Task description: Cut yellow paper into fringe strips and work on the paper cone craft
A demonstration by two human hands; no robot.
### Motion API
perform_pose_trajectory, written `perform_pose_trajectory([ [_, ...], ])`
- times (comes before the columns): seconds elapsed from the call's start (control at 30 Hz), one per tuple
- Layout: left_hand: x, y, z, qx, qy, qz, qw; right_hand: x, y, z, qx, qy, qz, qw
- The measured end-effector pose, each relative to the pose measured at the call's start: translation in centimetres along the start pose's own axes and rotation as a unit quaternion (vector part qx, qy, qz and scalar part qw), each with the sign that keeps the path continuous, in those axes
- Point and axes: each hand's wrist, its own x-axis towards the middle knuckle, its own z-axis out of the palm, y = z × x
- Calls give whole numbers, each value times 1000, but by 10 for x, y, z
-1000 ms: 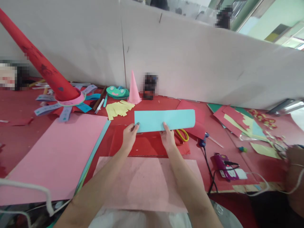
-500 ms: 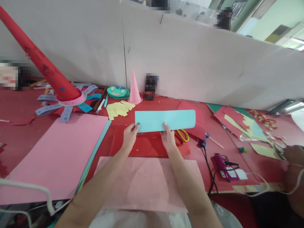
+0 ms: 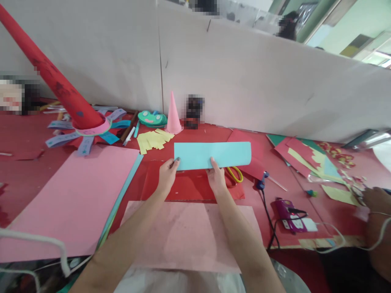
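Note:
A long strip of light blue paper (image 3: 229, 154) is held up above the red table, its right end curling slightly. My left hand (image 3: 168, 173) pinches its lower left corner, thumb in front. Near the middle of the lower edge, my right hand (image 3: 216, 176) grips it between thumb and fingers. Yellow-handled scissors (image 3: 235, 175) lie just right of my right hand, partly hidden by it. Below both hands are a red sheet (image 3: 189, 189) and a pale pink sheet (image 3: 189, 240).
At left lie large pink sheets (image 3: 73, 195) and a tall red cone (image 3: 61, 81) with paper strips. Yellow paper strips (image 3: 154, 140) and a small pink cone (image 3: 172, 116) stand near the wall. Right are a purple power bank (image 3: 288, 213) and another person's hand (image 3: 377, 201) with scissors.
My hands and the blue paper stay almost still. At the far right, the other person's hand has shifted slightly, and a pale piece shows beneath it.

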Motion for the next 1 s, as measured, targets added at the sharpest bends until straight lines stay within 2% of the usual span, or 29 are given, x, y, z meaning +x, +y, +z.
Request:
perform_pose_trajectory([
  [1.0, 0, 0, -1, 16, 10, 11, 1000, 0, 2, 0, -5, 3, 4, 1000],
])
